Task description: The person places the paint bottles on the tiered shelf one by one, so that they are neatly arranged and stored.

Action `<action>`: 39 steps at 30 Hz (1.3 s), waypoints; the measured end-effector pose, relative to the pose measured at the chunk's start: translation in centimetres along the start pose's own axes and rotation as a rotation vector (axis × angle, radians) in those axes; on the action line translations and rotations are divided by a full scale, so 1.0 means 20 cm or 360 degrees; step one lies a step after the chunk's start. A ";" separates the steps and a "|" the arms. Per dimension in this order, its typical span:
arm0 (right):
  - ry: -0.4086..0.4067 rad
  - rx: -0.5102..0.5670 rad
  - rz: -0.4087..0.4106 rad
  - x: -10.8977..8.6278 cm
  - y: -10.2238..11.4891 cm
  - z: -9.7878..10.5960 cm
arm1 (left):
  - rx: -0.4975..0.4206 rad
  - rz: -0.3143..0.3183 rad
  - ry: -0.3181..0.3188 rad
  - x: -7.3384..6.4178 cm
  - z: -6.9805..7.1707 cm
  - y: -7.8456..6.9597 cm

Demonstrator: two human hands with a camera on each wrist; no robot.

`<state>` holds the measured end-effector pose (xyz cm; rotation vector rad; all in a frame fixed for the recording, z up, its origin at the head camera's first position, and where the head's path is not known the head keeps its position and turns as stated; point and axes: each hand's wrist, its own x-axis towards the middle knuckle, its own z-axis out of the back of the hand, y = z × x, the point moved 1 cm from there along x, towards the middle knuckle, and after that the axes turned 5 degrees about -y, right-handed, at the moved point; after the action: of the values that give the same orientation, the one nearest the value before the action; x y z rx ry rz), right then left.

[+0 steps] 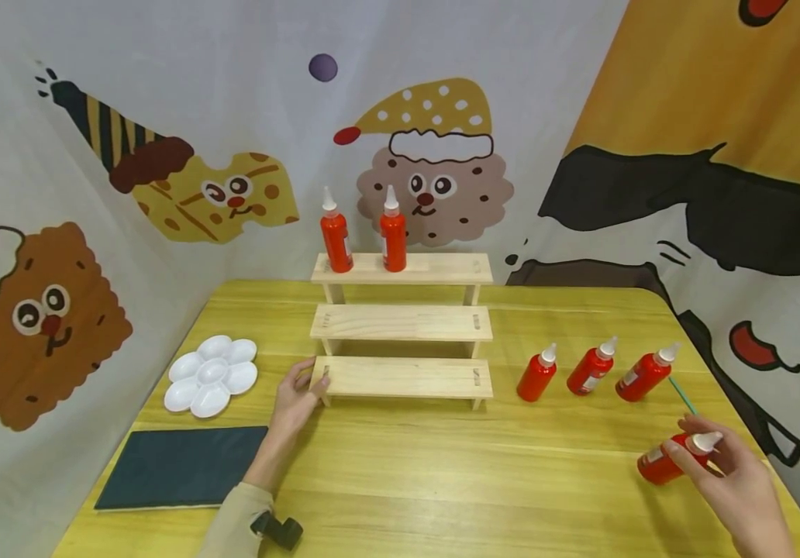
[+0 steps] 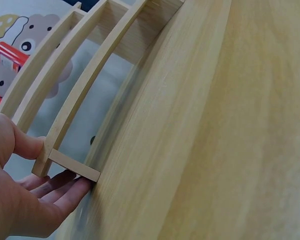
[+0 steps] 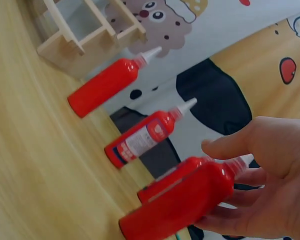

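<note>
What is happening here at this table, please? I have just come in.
A person's left hand pinches the left end of the lowest step of a pale wooden three-step stand. The right hand has its thumb and fingers around a red bottle with a white nozzle; whether they grip it firmly is unclear. Two more red bottles stand on the top step, and three others on the yellow wood-grain table.

1. The left hand [image 1: 297,399] grips the left end of the lowest step of a wooden rack [image 1: 403,377].
2. The right hand [image 1: 738,477] holds a red bottle [image 1: 656,466].
3. Two more bottles [image 1: 336,243] stand on the rack's top step.
4. Three others [image 1: 536,378] stand on the table [image 1: 484,488], right of the rack.
5. A white palette [image 1: 212,373] lies left, beyond a dark board [image 1: 180,469].
</note>
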<state>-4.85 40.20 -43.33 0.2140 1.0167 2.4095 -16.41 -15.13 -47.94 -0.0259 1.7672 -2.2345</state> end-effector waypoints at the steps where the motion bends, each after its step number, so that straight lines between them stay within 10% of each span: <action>1: 0.0022 -0.0004 -0.0027 0.00 -0.01 0.00 | -0.0005 0.0002 -0.0001 0.00 0.00 0.00; 11: 0.0143 -0.0127 -0.0108 0.02 -0.07 0.01 | -0.0012 0.0004 -0.0006 0.01 0.00 0.01; 19: -0.0065 -0.0225 0.0233 0.01 -0.04 0.01 | -0.0045 0.0002 -0.0001 0.01 0.00 0.01; 39: -0.0374 -0.0044 0.0416 -0.02 0.38 0.12 | -0.0060 0.0001 0.0010 0.01 0.01 0.02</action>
<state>-6.80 36.95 -36.27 0.6395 0.8936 2.5500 -16.48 -15.34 -48.25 -0.0261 1.8123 -2.2029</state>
